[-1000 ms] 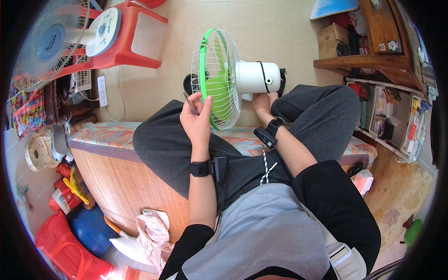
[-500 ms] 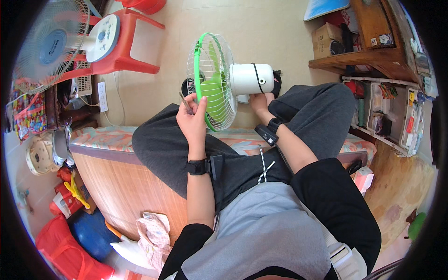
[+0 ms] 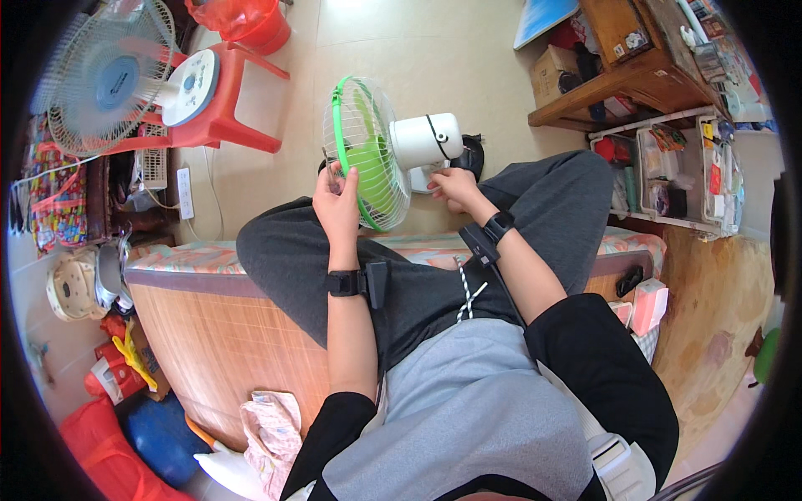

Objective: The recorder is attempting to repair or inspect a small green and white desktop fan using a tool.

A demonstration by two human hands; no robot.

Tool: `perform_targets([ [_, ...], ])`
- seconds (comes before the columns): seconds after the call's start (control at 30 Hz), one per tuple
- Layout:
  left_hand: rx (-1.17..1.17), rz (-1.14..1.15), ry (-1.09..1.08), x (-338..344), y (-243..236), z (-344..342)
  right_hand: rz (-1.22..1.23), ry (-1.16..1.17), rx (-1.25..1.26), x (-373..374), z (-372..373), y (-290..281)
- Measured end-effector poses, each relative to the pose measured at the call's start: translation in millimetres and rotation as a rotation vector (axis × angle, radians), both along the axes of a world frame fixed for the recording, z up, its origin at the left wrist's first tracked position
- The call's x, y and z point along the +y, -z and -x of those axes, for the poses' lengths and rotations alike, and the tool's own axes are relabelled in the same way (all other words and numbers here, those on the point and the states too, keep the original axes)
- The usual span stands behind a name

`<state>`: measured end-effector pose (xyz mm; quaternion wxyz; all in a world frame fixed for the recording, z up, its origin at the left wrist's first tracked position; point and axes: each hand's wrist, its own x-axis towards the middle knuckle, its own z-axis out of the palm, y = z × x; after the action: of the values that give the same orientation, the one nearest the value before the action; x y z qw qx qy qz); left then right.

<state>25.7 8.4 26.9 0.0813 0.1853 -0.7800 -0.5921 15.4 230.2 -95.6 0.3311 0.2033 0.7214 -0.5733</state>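
A small fan (image 3: pixel 424 139) with a white motor housing, light green blades and a wire guard with a bright green rim stands on the floor between my legs, its front turned to the left. My left hand (image 3: pixel 336 204) is closed at the near part of the green rim, its thumb against the guard. A thin grey tool, partly hidden, shows between its fingers. Beside the fan's white base, below the housing, my right hand (image 3: pixel 458 189) has its fingers curled together. What they hold, if anything, is hidden. A black band loops round the housing.
At the far left a second fan (image 3: pixel 117 82) stands by a red plastic stool (image 3: pixel 242 108), with a red bucket (image 3: pixel 259 29) behind. A white power strip (image 3: pixel 184 194) lies nearby. To the right are a wooden cabinet (image 3: pixel 643 88) and white drawers (image 3: pixel 668 225). I sit on a mat-covered bed (image 3: pixel 225 334).
My right hand has drawn back from under the housing toward me. The fan now appears slightly left and lower. My left hand stays at the rim, with less of the thin tool showing.
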Motion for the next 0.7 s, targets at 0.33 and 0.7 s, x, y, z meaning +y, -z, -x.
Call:
perform_targets([
  [0.33, -0.021, -0.007, 0.051, -3.3, 3.8, -7.2, 0.154, -0.292, 0.347, -23.3, -28.1, -39.0],
  [0.7, -0.081, -0.307, 0.209, 1.8, -11.2, -15.5, -0.19, -0.355, 0.615, -45.3, -50.9, -60.8],
])
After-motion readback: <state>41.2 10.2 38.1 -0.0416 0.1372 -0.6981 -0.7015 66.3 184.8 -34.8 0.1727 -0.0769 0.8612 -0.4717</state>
